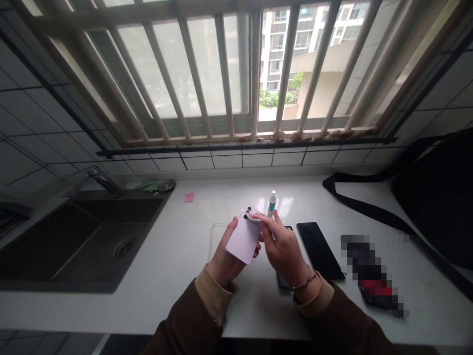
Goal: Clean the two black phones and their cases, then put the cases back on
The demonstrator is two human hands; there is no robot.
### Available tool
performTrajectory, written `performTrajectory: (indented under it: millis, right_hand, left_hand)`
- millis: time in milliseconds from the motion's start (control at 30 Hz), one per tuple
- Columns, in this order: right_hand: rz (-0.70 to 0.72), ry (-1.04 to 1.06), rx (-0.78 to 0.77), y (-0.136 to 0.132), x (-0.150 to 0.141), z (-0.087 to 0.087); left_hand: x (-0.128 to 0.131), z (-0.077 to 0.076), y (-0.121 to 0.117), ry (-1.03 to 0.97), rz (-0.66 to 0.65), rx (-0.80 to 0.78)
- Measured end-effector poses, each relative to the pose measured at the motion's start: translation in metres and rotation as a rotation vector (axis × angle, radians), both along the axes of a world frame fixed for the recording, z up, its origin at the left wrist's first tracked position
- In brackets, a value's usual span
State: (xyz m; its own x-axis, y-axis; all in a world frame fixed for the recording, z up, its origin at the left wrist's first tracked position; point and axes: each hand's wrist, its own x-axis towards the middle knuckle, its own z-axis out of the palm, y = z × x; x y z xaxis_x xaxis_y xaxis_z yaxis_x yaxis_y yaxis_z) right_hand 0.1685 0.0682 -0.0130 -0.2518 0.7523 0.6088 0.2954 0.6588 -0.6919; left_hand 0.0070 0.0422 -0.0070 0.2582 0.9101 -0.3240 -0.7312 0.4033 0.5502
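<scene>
My left hand (226, 254) is wrapped round a pale lilac phone (244, 241), with its back turned up and tilted above the counter. In my right hand (283, 244), finger and thumb pinch a small pale cloth (254, 218), which touches the phone's back at the camera lenses. Just beyond the right hand stands a small white-capped bottle (272, 202). A clear phone case (219, 228) lies behind my left hand, partly covered. Under my right wrist a dark, flat, phone-like object (283, 282) shows only its edges.
Right of my hands lies a black phone (320, 250), beside a pixelated dark and red item (375, 276). A black bag with a strap (364, 206) fills the far right. A sink (146, 246) with a faucet (103, 180) is on the left. Behind sits a pink square (189, 197).
</scene>
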Motion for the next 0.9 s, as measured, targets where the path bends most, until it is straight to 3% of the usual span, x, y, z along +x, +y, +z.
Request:
performTrajectory:
  millis: [167, 467, 600, 733, 833, 900]
  right_hand:
    - [0.251, -0.013, 0.010, -0.006, -0.006, -0.002]
    - [0.547, 0.023, -0.062, -0.015, -0.007, 0.010]
    - [0.600, 0.039, -0.124, -0.019, -0.004, 0.014]
    - [0.444, 0.327, -0.431, -0.013, -0.005, 0.008]
    - [0.192, 0.718, -0.693, 0.002, -0.005, 0.001]
    - [-0.004, 0.907, -0.751, 0.014, -0.004, -0.001]
  left_hand:
    - [0.006, -0.003, 0.004, -0.018, 0.238, -0.013]
    - [0.007, -0.008, 0.007, 0.081, 0.311, -0.060]
    - [0.002, -0.009, 0.006, 0.091, 0.299, -0.092]
    - [-0.002, -0.004, 0.007, 0.015, 0.308, -0.024]
    - [-0.002, 0.002, 0.006, -0.018, 0.297, 0.051]
    - [-0.003, 0.004, 0.004, -0.022, 0.227, 0.084]
